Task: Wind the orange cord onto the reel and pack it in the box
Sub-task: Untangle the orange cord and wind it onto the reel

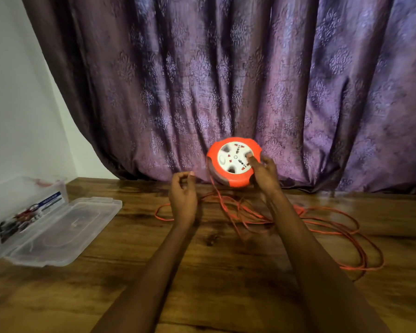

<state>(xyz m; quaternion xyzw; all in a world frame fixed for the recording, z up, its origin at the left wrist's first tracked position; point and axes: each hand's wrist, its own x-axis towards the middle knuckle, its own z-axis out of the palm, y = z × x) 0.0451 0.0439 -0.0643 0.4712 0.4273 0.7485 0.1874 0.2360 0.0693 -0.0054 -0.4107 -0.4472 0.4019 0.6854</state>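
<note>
The round orange reel [232, 162], with a white socket face, is lifted off the table and tilted toward me in front of the curtain. My right hand [265, 173] grips its right edge, a finger pressed on the white face. My left hand [183, 195] hovers to the reel's left with curled fingers, holding nothing I can make out. The orange cord [327, 224] drops from the reel's left side and lies in loose loops on the wooden table [154, 272], mostly to the right. A clear plastic box [17, 210] stands at the far left.
The box's clear lid [65, 231] lies flat beside it, toward me. A purple patterned curtain [226, 80] hangs behind the table's far edge. A white wall [15, 104] is at the left.
</note>
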